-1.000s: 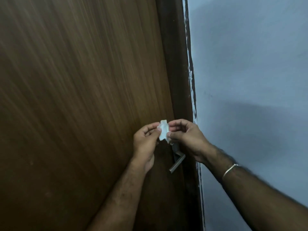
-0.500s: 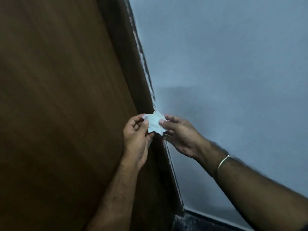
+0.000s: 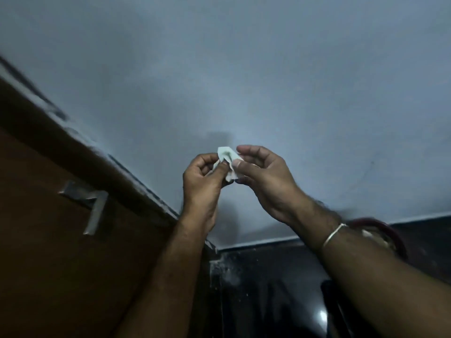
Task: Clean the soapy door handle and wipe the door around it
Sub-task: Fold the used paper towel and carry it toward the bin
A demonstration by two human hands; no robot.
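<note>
Both hands, left hand (image 3: 202,181) and right hand (image 3: 263,176), pinch a small crumpled tissue (image 3: 228,162) before the wall, well apart from the door handle (image 3: 91,206). It looks light, soft, tearable; best gripped bunched.

A tissue (image 3: 227,164) is pinched between the left hand (image 3: 202,178) and right hand (image 3: 262,175), before the wall (image 3: 244,69). The door handle (image 3: 89,203) is set on the door (image 3: 48,252) at eight o'clock from the hands, well apart.
</note>
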